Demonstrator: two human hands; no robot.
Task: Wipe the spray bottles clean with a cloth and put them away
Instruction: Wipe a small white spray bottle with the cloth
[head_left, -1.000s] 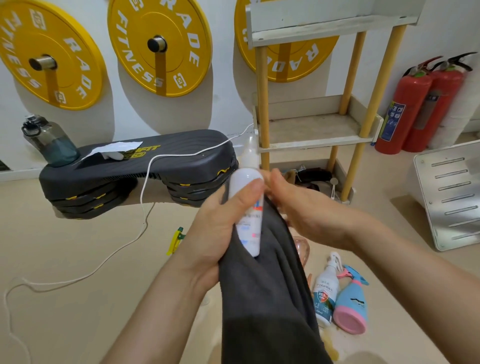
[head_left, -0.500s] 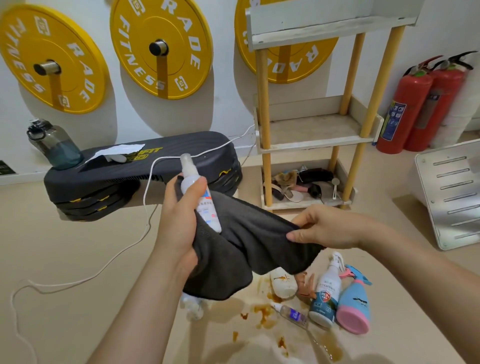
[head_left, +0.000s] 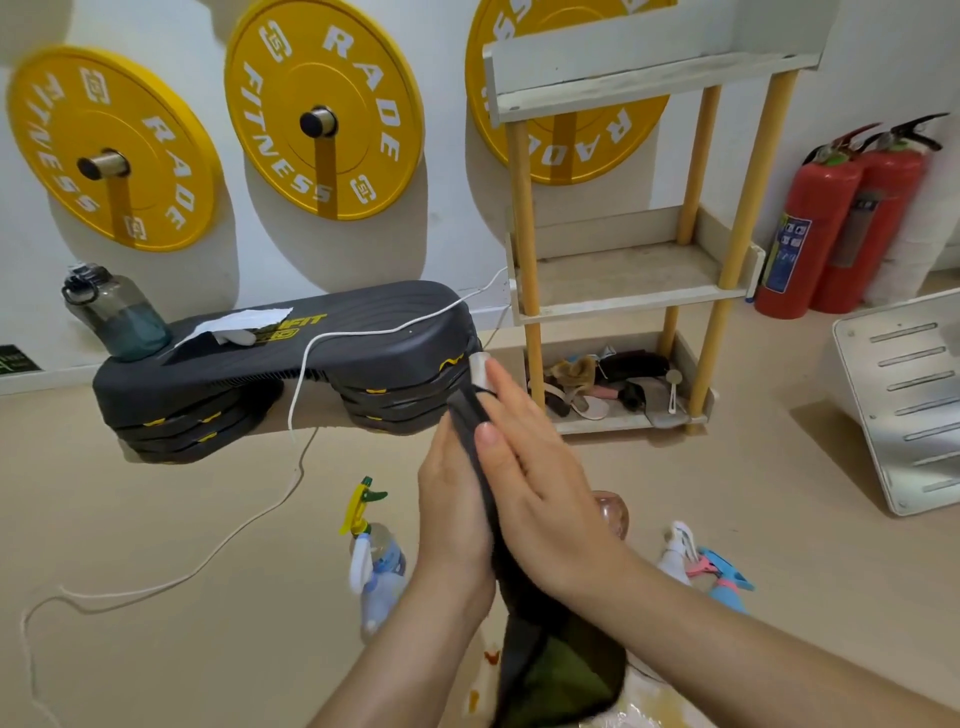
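Sandwiching the light, likely slippery spray bottle (head_left: 480, 370) in floppy cloth (head_left: 550, 670): right hand (head_left: 540, 493) pressing flat, left hand (head_left: 451, 504) fingers hidden, can't tell; I'd grip mid-body

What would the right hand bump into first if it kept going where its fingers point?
The right hand would probably meet the spray bottle's white cap first, poking from the cloth. Beyond stands the black step platform; depth is unclear.

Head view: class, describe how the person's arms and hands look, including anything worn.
The left forearm and right forearm are bare, with no sleeves in frame. The left hand and right hand show no gloves, rings, watch or bracelet. The one clearly visible nail is short and unpainted.
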